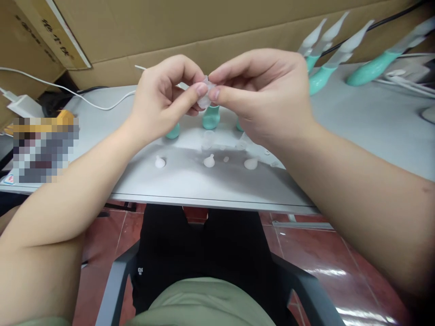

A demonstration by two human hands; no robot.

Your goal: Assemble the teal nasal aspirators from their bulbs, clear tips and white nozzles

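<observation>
My left hand point(166, 97) and my right hand point(261, 90) meet above the grey table point(356, 131), both pinching one small clear plastic piece point(205, 93) between thumbs and fingertips. Below them on the table stand teal bulb-shaped parts point(211, 118), partly hidden by my hands. Nearer the table's front edge lie three small white silicone tips point(209, 160), with a few clear bits around them.
Several finished teal-and-clear droppers point(326, 63) lie at the back right. A cardboard wall point(204, 31) stands behind the table. White cable point(84, 102) and a charger point(22, 105) lie at the left. A blurred patch covers the left edge. Chair arms show below.
</observation>
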